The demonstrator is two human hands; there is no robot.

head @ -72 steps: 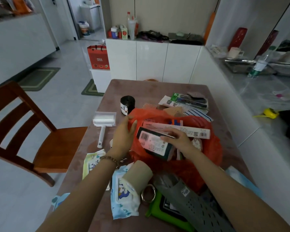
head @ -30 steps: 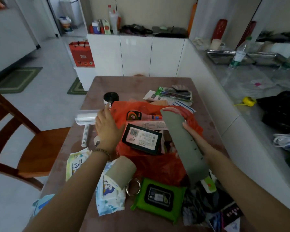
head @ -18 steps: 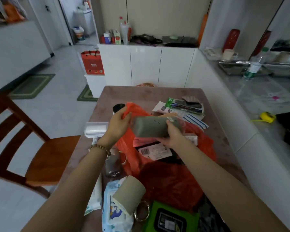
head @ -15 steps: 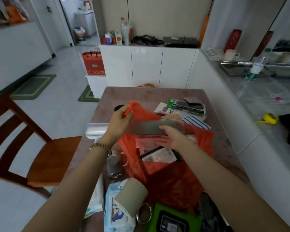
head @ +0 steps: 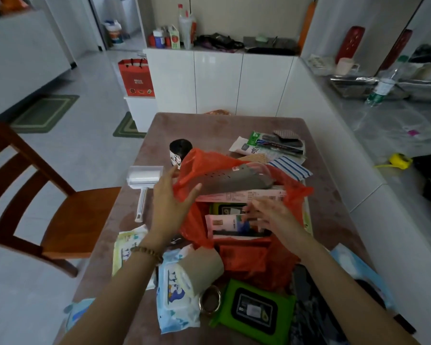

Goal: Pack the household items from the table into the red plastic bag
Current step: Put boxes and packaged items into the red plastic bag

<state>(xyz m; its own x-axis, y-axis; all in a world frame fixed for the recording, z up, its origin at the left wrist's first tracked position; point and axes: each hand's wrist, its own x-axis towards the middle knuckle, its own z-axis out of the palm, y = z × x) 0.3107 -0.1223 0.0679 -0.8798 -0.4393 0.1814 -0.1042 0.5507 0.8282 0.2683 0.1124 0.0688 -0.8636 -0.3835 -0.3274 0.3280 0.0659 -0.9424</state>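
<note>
1. Bag first: the red plastic bag (head: 237,255) lies near the middle of the counter (head: 329,195), mouth gaping toward the person, and already holds a grey perforated insole (head: 234,179), a long pink box (head: 241,195) and flat packets.
2. Left hand (head: 171,202) is spread, fingers loosely splayed against the bag's left rim; I cannot tell if it pinches the film or only props it.
3. Right hand (head: 271,215) hovers over the packets inside the bag, fingers apart and blurred, holding nothing that I can make out.
4. Handling, as I judge it: the film is thin, limp and slippery, so take it at the rim or handle loop, never mid-wall, where it would crumple or tear.
5. Items left outside: a lint roller (head: 143,180) to the left, a black roll (head: 181,151) behind the bag, a cardboard tube (head: 200,268) on a blue wipes pack (head: 176,295), and a green wipes pack (head: 255,311) nearest the person.
6. Wipes packs look soft and squashy, best gripped across the flat faces; the tube is light, hollow and crushable, so hold it gently around its middle.
</note>
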